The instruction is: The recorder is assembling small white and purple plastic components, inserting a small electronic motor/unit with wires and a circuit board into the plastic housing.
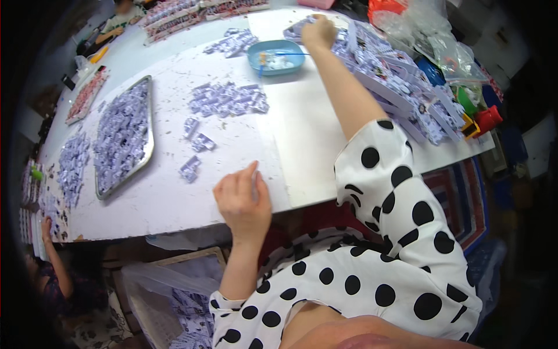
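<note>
My right hand point(319, 34) reaches to the far edge of the table, at the left end of a big heap of lavender printed strips and pieces point(381, 61). Its fingers are closed, and what they grip is hidden. Over the near part of the table, my left hand point(243, 200) has its thumb and index finger apart, with nothing visible between them. Small lavender pieces point(189, 168) lie just beyond it, and a larger cluster of lavender pieces point(228, 100) spreads farther off. A blue basin point(275, 71) holds whitish contents, with a thin blue stick point(290, 54) across its rim.
On the left stands a metal tray point(151, 116) full of lavender pieces, with another loose pile point(74, 166) beside it. Clear plastic bags point(433, 35) and a red container point(488, 118) crowd the right. Below the edge is a lined crate point(145, 302). Other people sit left and far left.
</note>
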### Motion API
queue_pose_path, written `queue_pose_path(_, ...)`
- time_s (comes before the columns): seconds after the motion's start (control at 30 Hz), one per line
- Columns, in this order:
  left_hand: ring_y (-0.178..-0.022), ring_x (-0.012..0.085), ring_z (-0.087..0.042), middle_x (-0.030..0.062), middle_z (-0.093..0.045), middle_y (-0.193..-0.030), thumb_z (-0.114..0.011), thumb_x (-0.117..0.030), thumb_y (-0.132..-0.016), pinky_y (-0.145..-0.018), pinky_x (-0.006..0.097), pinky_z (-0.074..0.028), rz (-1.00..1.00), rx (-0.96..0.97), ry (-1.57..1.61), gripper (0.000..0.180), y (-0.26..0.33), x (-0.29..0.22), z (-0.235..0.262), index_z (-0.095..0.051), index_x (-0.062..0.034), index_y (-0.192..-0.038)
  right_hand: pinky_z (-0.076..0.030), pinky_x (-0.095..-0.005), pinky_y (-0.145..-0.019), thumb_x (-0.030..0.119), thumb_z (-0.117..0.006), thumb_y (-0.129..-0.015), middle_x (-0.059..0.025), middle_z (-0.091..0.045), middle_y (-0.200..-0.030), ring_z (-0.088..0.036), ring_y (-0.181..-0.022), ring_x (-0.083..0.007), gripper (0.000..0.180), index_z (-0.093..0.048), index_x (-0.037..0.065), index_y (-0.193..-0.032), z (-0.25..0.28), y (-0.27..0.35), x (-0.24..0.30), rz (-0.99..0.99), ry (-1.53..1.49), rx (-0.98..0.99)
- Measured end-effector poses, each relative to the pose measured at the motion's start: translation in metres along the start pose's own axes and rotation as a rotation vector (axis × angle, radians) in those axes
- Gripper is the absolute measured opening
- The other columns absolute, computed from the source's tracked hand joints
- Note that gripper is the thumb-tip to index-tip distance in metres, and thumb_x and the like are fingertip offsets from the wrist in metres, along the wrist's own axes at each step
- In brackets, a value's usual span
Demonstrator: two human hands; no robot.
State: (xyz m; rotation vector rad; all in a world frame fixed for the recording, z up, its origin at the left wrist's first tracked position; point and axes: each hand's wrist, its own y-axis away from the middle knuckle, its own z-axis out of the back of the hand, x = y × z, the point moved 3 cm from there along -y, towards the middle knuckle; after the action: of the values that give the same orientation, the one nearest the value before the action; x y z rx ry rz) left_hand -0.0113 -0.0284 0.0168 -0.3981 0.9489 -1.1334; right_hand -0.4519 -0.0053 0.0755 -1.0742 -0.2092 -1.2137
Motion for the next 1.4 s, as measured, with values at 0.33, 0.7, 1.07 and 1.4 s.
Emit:
queue_pose_path(0.33,-0.084,0.0209,-0.066,0.0055,-0.07,-0.09,-0.072,-0.003,-0.083,-0.095,0.042,-0.049,0.003,0.01,0.095,0.022,0.002,0.0,0.003,-0.074,-0.0063,-0.105,-0.051,-0.0425,-0.102,0.024,-0.055,-0.1,-0.0203,-0.052,-0.14,-0.054,-0.128,-0.0343,0.036,-0.067,0.004,-0.127,-0.027,-0.041,-0.043,-0.194,0.569,0.194)
queue_pose_path(0.7,-0.084,0.0214,-0.065,0.0041,-0.068,-0.09,-0.072,-0.004,-0.084,-0.097,0.043,-0.048,-0.02,0.015,0.109,0.021,-0.003,0.0,0.0,-0.073,-0.0071,-0.105,-0.055,-0.0386,-0.09,0.012,-0.064,-0.094,-0.0245,-0.057,-0.12,-0.065,-0.104,-0.036,0.021,-0.069,-0.005,-0.103,-0.023,-0.08,-0.032,-0.036,0.082,-0.175)
queue_pose_path(1.07,-0.088,0.0301,-0.064,0.0116,-0.068,-0.094,-0.07,0.005,-0.083,-0.089,0.044,-0.053,0.046,-0.166,0.339,0.026,0.008,0.018,0.014,-0.07,-0.0042,-0.108,-0.056,-0.0383,-0.086,0.016,-0.079,-0.085,-0.0163,-0.06,-0.124,-0.066,-0.102,-0.0299,0.019,-0.075,0.006,-0.101,0.182,0.149,0.06,0.618,-0.18,0.601)
queue_pose_path(1.4,-0.095,0.0248,-0.062,0.0081,-0.066,-0.108,-0.08,0.002,-0.077,-0.081,0.036,-0.053,-0.27,0.147,0.191,0.047,-0.002,-0.054,0.001,-0.071,-0.0116,-0.121,-0.054,-0.037,-0.083,0.01,-0.078,-0.084,-0.0176,-0.052,-0.124,-0.064,-0.097,-0.0302,0.014,-0.074,0.009,-0.097,0.241,0.269,-0.012,0.271,-0.215,0.552)
